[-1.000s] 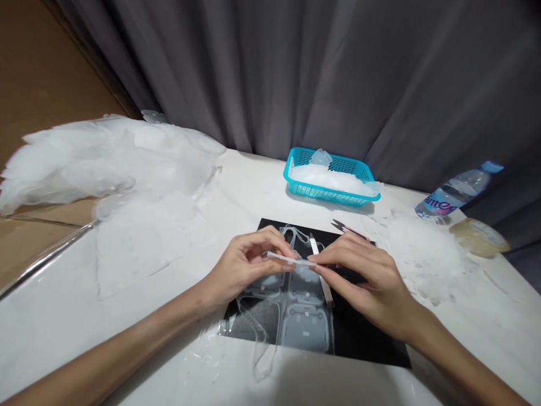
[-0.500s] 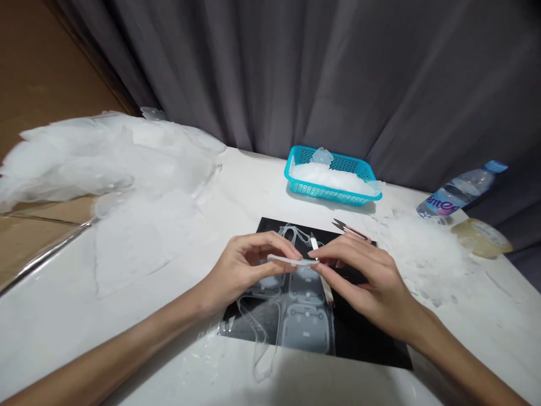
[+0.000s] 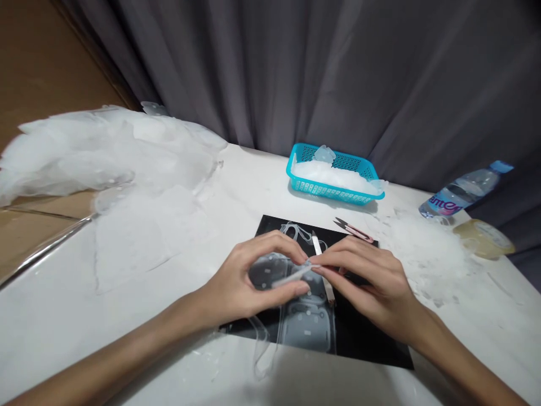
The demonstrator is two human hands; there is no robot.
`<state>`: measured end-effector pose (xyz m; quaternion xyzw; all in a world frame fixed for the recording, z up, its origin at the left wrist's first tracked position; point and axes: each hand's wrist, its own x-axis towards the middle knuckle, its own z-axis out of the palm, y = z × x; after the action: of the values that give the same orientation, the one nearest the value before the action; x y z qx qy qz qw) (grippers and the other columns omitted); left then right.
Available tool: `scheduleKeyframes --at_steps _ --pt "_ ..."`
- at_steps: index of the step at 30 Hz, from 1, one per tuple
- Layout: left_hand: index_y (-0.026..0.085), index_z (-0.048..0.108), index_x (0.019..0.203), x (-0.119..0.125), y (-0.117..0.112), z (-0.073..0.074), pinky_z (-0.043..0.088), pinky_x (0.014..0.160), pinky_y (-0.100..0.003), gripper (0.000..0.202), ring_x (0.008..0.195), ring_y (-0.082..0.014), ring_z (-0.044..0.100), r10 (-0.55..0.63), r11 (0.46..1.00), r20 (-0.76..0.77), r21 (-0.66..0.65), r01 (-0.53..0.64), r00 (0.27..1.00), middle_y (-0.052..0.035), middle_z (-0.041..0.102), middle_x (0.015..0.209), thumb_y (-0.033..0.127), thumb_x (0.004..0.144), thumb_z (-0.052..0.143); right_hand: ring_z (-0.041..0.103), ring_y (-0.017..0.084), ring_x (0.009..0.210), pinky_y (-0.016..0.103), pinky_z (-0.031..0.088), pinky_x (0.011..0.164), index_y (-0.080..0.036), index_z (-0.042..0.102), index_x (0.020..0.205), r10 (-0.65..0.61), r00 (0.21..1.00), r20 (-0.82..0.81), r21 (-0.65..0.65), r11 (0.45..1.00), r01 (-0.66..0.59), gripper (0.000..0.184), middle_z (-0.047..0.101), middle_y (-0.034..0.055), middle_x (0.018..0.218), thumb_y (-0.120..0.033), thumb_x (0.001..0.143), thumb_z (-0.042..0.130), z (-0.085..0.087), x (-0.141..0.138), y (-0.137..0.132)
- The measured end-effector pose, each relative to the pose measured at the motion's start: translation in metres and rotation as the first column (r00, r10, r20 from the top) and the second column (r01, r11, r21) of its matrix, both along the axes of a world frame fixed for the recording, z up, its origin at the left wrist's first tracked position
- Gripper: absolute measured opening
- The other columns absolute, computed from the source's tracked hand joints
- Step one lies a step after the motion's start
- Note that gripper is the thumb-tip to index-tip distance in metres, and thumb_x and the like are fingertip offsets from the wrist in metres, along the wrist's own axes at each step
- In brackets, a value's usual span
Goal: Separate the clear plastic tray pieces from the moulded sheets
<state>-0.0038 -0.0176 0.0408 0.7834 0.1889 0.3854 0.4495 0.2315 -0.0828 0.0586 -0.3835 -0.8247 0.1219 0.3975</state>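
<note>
1. From my remote seat I held a thin, strip-like piece of translucent whitish plastic [image 3: 293, 276] above the flat black mat [image 3: 367, 332] on the white worktop [image 3: 76, 321]. Motion blur hid its detail.
2. Right hand [image 3: 372, 273]: narrow grip, thumb and fingers pinching the strip's right end.
3. Left hand [image 3: 232, 279]: wide grip, thumb well below the index finger, whose tip lay close to the pinched end; I could not tell whether it touched the strip.
4. Good handling, in my judgement, called for a firm but light right-hand pinch, the strip level, and the left fingertips meeting its edge gently, since so thin a piece would probably bend or slip.
5. Beneath the hands, clear moulded plastic panels [image 3: 307, 327] lay on the mat; a slender white tool with a dark pointed tip [image 3: 316, 243] ran partly under the right hand and, I judged, could snag it.
6. Just beyond the right hand lay pink-handled snips with dark blades [image 3: 358, 232], at the mat's far edge.
7. Farther off stood a turquoise perforated plastic basket [image 3: 325, 190] holding whitish pieces [image 3: 332, 175]; a heap of translucent sheets [image 3: 105, 149] crowded the left, and pale scraps [image 3: 435, 248] the right.
</note>
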Motion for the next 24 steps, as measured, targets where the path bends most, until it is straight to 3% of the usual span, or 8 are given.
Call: scheduleKeyframes --at_steps 5,10,24 --pt "0.019 0.074 0.105 0.0029 -0.005 -0.0002 0.06 0.084 -0.023 0.019 0.091 -0.0132 0.075 0.05 0.99 0.056 0.13 -0.057 0.997 -0.0022 0.078 0.099 0.006 0.091 0.076 0.07 0.017 0.088 0.03 0.057 0.075 -0.015 0.071 0.117 0.025 0.999 -0.028 0.014 1.0 -0.024 0.022 0.078 0.0076 0.102 -0.005 0.097 0.067 -0.0006 -0.002 -0.0003" --pt "0.016 0.076 0.099 0.0038 -0.0026 0.001 0.062 0.081 -0.024 0.015 0.09 -0.015 0.076 0.014 0.993 0.137 0.112 -0.029 0.99 -0.0053 0.078 0.098 0.003 0.091 0.075 0.073 0.018 0.088 0.03 0.059 0.075 -0.013 0.071 0.113 0.02 0.998 -0.065 0.026 1.0 -0.018 0.019 0.077 0.0094 0.098 -0.003 0.096 0.066 -0.001 -0.0022 -0.003" --pt "0.017 0.078 0.093 0.0034 -0.0034 0.0021 0.061 0.077 -0.022 0.013 0.085 -0.0138 0.077 0.015 0.997 0.141 0.073 -0.025 0.99 -0.0048 0.079 0.097 0.004 0.088 0.078 0.07 0.018 0.086 0.031 0.058 0.076 -0.014 0.069 0.107 0.023 0.999 -0.029 0.065 0.998 -0.021 0.017 0.076 0.0085 0.096 -0.002 0.097 0.063 -0.0011 -0.0016 0.0017"
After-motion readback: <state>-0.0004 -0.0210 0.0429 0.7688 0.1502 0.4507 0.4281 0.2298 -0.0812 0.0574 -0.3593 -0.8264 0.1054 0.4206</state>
